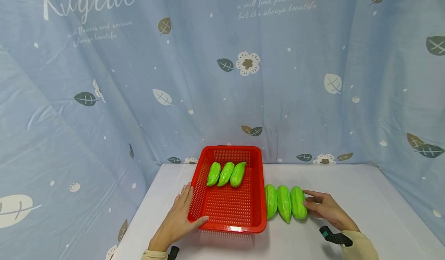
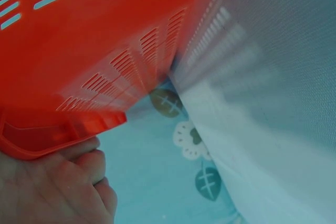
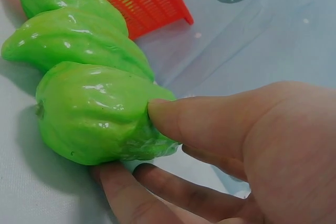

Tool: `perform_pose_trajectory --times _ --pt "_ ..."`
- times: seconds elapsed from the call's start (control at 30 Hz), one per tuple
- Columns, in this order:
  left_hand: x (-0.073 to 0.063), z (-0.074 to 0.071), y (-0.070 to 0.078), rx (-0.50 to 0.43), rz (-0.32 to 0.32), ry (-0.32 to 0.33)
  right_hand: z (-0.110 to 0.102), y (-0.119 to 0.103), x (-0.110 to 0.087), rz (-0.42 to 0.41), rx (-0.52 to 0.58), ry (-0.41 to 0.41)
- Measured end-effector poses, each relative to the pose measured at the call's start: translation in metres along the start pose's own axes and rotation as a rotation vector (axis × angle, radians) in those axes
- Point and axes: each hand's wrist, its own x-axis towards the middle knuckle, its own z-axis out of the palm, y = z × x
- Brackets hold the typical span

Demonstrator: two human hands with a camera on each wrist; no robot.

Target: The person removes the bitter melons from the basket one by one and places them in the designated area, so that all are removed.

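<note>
The red basket (image 1: 260,190) has my left hand (image 1: 179,217) at its left side. The fingers of that hand lie along the outside rim and its thumb reaches over the near left corner. Right of the basket, three green ridged bitter melons lie side by side. My right hand (image 1: 325,208) pinches the rightmost bitter melon (image 1: 298,203) between thumb and fingers, also seen closely in the right wrist view. Beside it lie the middle bitter melon (image 1: 284,204) and the leftmost bitter melon (image 1: 271,201), the latter close against the basket wall.
Inside the basket, toward its far end, three smaller green bitter melons (image 1: 226,174) sit in a row. The white table (image 1: 299,244) extends around the basket. A blue printed curtain (image 1: 208,97) hangs behind and at both sides.
</note>
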Motion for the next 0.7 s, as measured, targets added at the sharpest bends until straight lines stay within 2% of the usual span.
perform_pose_trajectory --times 0.33,0.7 --pt "-0.0009 0.0008 -0.0007 -0.011 0.013 0.015 -0.001 0.0041 0.0005 -0.03 -0.013 -0.023" --pt "-0.0015 0.0009 -0.0012 -0.02 0.012 0.018 0.0001 0.0034 0.001 -0.011 -0.02 -0.011"
